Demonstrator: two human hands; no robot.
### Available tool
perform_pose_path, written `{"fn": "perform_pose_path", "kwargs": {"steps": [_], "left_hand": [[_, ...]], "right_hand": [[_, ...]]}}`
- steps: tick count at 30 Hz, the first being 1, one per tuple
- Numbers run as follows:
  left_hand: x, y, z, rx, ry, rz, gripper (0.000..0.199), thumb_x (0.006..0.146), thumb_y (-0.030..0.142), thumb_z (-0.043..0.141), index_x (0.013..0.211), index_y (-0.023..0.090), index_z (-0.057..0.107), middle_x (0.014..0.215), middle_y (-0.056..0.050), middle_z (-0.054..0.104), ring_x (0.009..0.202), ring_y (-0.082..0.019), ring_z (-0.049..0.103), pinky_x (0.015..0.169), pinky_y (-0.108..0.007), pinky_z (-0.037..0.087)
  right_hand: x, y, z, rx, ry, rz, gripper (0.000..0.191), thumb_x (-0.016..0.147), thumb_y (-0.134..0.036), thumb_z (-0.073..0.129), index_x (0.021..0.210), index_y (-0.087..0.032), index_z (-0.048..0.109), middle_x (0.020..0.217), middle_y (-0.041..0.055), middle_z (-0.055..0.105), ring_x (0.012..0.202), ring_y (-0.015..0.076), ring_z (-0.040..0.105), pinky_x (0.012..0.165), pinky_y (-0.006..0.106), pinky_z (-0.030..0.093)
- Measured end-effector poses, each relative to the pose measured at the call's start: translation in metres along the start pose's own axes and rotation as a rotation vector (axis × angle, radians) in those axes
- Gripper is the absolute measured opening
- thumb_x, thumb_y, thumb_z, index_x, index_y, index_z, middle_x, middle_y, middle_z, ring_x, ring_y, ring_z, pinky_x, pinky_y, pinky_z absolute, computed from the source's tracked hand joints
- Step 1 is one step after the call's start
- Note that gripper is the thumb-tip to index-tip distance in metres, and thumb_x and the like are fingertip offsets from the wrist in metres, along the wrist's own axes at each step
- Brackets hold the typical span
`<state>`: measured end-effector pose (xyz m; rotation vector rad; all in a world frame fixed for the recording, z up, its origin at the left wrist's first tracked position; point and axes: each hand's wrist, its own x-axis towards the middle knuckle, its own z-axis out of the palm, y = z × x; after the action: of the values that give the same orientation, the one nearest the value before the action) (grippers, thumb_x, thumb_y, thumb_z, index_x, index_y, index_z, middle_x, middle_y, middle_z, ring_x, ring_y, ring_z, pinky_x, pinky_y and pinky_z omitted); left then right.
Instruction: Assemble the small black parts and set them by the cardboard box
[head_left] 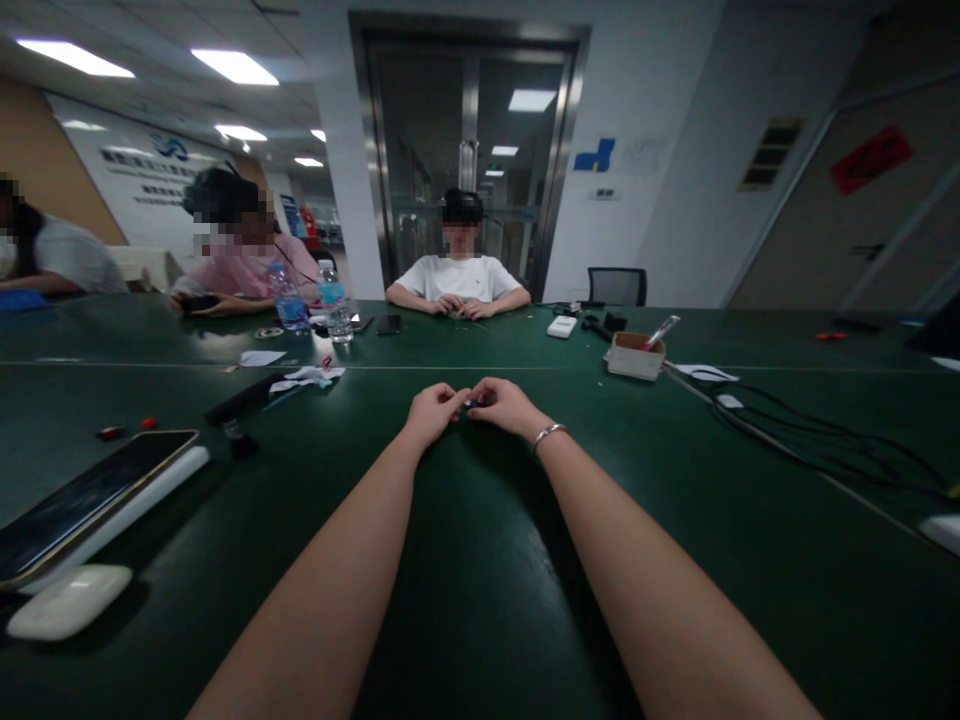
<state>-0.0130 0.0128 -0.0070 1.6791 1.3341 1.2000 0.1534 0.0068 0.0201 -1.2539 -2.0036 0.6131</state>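
While both forearms stretched over the smooth, dark green tabletop point(480, 580), the left hand point(433, 414) and right hand point(510, 405) met, their fingers pinched around a small, dark, faintly shiny object point(471, 404) between them. A smooth metal bangle point(549, 437) circled the right wrist; beyond stood ribbed, clear plastic bottles point(335, 305).

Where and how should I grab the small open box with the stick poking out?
I'd pinch the near wall of the box, left of centre, coming from the front and above: fingers inside, thumb outside. The open top exposes the rim, and the pen-like stick leans out to the right. Dark items behind its left part make the rear look less convenient.
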Motion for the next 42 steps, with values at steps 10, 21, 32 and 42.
{"fn": "perform_pose_path", "kwargs": {"steps": [10, 21, 32, 42], "left_hand": [[-0.009, 0.013, -0.002, 0.384, 0.007, 0.101, 0.052, 0.077, 0.062, 0.044, 0.051, 0.018, 0.049, 0.052, 0.001, 0.052, 0.055, -0.013, 0.048, 0.055, -0.026, 0.032], [-0.016, 0.021, -0.002, 0.334, 0.013, 0.053, 0.038, 0.081, 0.054, 0.046, 0.070, 0.020, 0.056, 0.060, 0.001, 0.059, 0.054, -0.013, 0.052, 0.056, -0.025, 0.036], [-0.019, 0.028, -0.008, 0.481, 0.255, 0.089, 0.045, 0.083, 0.058, 0.041, 0.061, 0.021, 0.054, 0.060, -0.002, 0.057, 0.056, -0.015, 0.048, 0.055, -0.027, 0.029], [-0.018, 0.025, -0.013, 0.326, 0.178, -0.004, 0.049, 0.082, 0.061, 0.038, 0.068, 0.021, 0.061, 0.062, -0.002, 0.060, 0.057, -0.016, 0.053, 0.054, -0.027, 0.032]], "right_hand": [[0.001, -0.006, 0.004, -0.154, -0.020, -0.050, 0.016, 0.062, -0.020, 0.073, 0.074, -0.014, 0.065, 0.071, -0.0012, 0.061, 0.064, 0.0106, 0.052, 0.057, 0.021, 0.037], [0.002, 0.001, 0.008, -0.041, 0.016, 0.005, 0.019, 0.062, -0.021, 0.073, 0.077, -0.015, 0.063, 0.074, -0.0010, 0.062, 0.065, 0.0105, 0.052, 0.061, 0.022, 0.040], [-0.001, -0.004, 0.007, -0.084, -0.020, -0.035, 0.025, 0.061, -0.021, 0.075, 0.079, -0.016, 0.060, 0.075, -0.0009, 0.060, 0.066, 0.0109, 0.054, 0.060, 0.022, 0.042], [-0.030, 0.047, -0.095, 0.048, -0.141, 0.488, 0.030, 0.054, -0.017, 0.079, 0.079, -0.015, 0.064, 0.063, 0.0009, 0.064, 0.049, 0.0108, 0.056, 0.047, 0.022, 0.045]]}}
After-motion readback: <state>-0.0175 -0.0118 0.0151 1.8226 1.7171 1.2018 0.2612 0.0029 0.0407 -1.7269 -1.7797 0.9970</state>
